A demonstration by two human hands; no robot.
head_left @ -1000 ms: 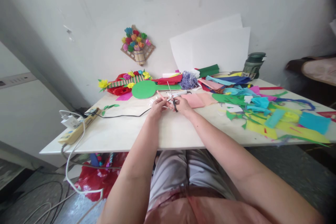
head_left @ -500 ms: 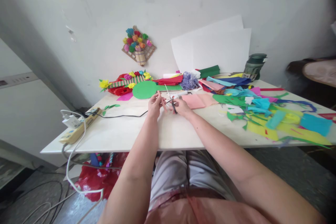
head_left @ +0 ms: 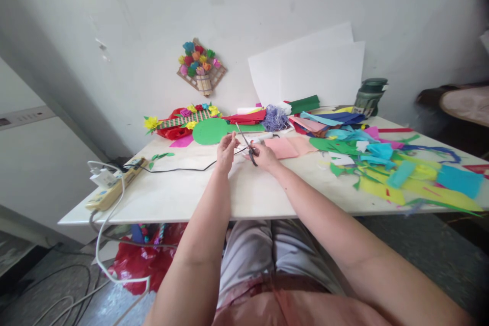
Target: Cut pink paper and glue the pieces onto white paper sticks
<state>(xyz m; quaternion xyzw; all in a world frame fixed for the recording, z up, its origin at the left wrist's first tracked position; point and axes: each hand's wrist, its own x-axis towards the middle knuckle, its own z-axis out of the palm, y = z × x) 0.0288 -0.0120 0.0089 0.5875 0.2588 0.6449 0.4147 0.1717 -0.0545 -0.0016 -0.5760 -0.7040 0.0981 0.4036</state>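
My right hand [head_left: 266, 156] grips a pair of scissors [head_left: 250, 153] by the dark handles, the blades pointing up and to the left with their tips close together. Beside it, my left hand [head_left: 226, 154] is closed in a pinch above the table. A small bit of pink paper strip [head_left: 234, 135] seems to stick out at its fingertips; the rest is hidden. Right of the hands lies a sheet of pink crepe paper [head_left: 284, 147]. Just behind them are a green paper disc [head_left: 210, 132] and a white glue gun, partly covered, with a black cord [head_left: 183, 168].
Coloured paper scraps [head_left: 401, 173] cover the table's right side. At the left edge sits a power strip [head_left: 118, 183] with a white charger. Purple yarn [head_left: 275, 118], a flower-trimmed craft [head_left: 185, 119] and a dark green bottle [head_left: 370, 97] stand along the back.
The pink strip that hung from my left hand is now mostly out of sight as that hand has turned. The scissor blades have closed and tilted left.
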